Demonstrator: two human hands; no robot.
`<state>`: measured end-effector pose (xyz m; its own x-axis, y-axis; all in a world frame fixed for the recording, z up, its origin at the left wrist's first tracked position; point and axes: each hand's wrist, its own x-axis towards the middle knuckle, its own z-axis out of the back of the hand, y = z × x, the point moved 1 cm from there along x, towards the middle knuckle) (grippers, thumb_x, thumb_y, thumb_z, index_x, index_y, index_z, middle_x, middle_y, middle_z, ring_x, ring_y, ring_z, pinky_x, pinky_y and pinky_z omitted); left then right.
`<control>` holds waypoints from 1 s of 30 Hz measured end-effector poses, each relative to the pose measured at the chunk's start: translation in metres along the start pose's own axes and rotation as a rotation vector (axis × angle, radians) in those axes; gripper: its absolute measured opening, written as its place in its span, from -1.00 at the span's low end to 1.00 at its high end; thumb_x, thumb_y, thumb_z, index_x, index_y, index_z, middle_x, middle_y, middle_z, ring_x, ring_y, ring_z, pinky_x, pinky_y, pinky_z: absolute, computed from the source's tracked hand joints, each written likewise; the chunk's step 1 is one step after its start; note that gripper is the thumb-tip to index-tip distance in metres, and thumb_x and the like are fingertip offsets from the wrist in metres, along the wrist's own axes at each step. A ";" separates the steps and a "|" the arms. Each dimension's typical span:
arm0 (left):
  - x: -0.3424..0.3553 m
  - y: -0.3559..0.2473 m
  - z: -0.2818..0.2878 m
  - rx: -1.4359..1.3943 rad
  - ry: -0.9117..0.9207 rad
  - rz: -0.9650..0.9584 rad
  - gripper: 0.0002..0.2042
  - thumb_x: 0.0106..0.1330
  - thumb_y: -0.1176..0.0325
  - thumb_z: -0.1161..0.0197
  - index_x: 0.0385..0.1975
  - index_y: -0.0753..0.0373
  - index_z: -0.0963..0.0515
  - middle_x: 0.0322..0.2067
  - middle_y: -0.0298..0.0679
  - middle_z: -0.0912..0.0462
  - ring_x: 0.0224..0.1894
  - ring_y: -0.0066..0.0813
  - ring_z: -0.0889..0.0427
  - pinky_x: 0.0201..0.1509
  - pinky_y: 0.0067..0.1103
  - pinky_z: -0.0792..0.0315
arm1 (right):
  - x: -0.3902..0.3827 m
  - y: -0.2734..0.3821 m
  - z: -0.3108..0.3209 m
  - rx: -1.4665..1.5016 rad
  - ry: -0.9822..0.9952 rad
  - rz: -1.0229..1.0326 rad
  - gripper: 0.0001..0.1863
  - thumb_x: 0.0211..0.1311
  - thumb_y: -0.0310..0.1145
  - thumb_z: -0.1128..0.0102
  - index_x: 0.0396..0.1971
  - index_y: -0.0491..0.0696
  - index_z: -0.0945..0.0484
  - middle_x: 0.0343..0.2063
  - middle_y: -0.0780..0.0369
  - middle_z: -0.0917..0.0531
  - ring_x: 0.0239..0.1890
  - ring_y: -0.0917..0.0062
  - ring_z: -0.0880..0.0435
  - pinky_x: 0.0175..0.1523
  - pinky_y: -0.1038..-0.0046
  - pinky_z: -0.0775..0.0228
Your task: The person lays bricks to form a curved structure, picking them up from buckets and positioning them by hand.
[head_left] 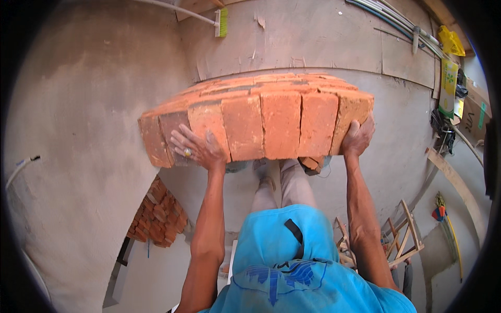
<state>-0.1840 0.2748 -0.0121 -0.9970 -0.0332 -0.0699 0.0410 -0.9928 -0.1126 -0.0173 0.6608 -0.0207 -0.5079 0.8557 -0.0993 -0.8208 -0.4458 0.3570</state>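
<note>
A stack of orange-red bricks (282, 125) stands in front of me, its top layer a row of bricks side by side with their faces toward me. My left hand (201, 148) lies against the front of a brick near the left end, fingers stretched and spread, a ring on one finger. At the right end, my right hand (358, 136) clasps the corner of the last brick (350, 115), thumb on its front and fingers along its outer side. Some of those fingertips are hidden. Under the stack, small brick pieces (311, 165) show beside my legs.
Grey plastered wall (88, 104) rises at the left. A loose brick pile (156, 216) lies at the lower left. Wooden frames (404, 237) stand at the lower right. A green-bristled broom (222, 23) rests at the back; pipes (396, 21) and a cardboard box (475, 112) are far right.
</note>
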 end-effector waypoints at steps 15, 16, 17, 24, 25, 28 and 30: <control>0.002 0.015 -0.025 0.002 -0.229 -0.117 -0.18 0.53 -0.17 0.07 0.50 0.44 0.00 0.46 0.44 0.09 0.54 0.44 0.17 0.52 0.20 0.34 | 0.012 -0.006 -0.008 -0.066 -0.095 0.047 -0.33 0.28 0.10 0.12 0.09 -0.18 -0.56 0.02 -0.16 -0.65 0.11 -0.15 -0.56 0.23 -0.03 -0.35; 0.003 0.015 -0.027 -0.020 -0.240 -0.126 -0.19 0.53 -0.17 0.07 0.49 0.43 -0.01 0.46 0.44 0.08 0.54 0.45 0.17 0.52 0.20 0.33 | 0.013 -0.006 -0.009 -0.071 -0.118 0.066 -0.32 0.28 0.11 0.13 0.08 -0.18 -0.57 0.00 -0.16 -0.66 0.10 -0.16 -0.57 0.23 -0.03 -0.35; 0.005 0.014 -0.029 -0.042 -0.251 -0.134 -0.19 0.53 -0.17 0.07 0.49 0.43 -0.01 0.46 0.45 0.07 0.53 0.45 0.17 0.52 0.21 0.33 | 0.018 -0.011 -0.011 -0.085 -0.139 0.080 -0.36 0.28 0.06 0.09 0.07 -0.18 -0.58 -0.01 -0.15 -0.66 0.09 -0.14 -0.58 0.22 -0.02 -0.37; 0.009 0.021 -0.033 -0.110 -0.272 -0.158 -0.15 0.50 -0.26 0.12 0.47 0.41 -0.01 0.46 0.45 0.09 0.53 0.49 0.20 0.51 0.22 0.40 | 0.012 -0.014 -0.015 -0.009 -0.173 0.092 -0.41 0.31 -0.02 0.00 0.10 -0.20 -0.56 -0.08 -0.20 -0.68 0.04 -0.13 -0.63 0.17 -0.01 -0.42; 0.010 0.023 -0.035 -0.114 -0.280 -0.166 -0.16 0.49 -0.27 0.12 0.46 0.40 -0.02 0.45 0.44 0.08 0.52 0.50 0.20 0.49 0.23 0.40 | 0.009 -0.009 -0.011 0.011 -0.182 0.099 -0.41 0.30 -0.02 0.00 0.10 -0.20 -0.56 -0.07 -0.20 -0.67 0.05 -0.12 -0.63 0.17 -0.01 -0.42; 0.015 0.024 -0.040 -0.064 -0.295 -0.163 -0.17 0.47 -0.29 0.12 0.41 0.40 -0.07 0.42 0.41 0.00 0.51 0.47 0.14 0.48 0.24 0.35 | 0.005 0.000 -0.001 0.071 -0.170 0.051 -0.44 0.29 -0.05 -0.03 0.09 -0.19 -0.56 -0.05 -0.19 -0.67 0.06 -0.12 -0.62 0.18 0.00 -0.42; 0.014 0.018 -0.037 -0.051 -0.241 -0.136 -0.18 0.47 -0.29 0.11 0.39 0.40 -0.10 0.40 0.40 -0.03 0.50 0.46 0.11 0.48 0.24 0.33 | -0.003 -0.005 0.006 0.159 -0.214 0.075 -0.45 0.28 -0.07 -0.05 0.11 -0.15 -0.57 -0.01 -0.19 -0.65 0.10 -0.09 -0.61 0.20 0.02 -0.42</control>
<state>-0.1949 0.2605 -0.0520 -0.9801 0.0673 0.1866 -0.0970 -0.9831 -0.1551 -0.0105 0.6621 -0.0167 -0.4853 0.8653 0.1257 -0.7228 -0.4779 0.4991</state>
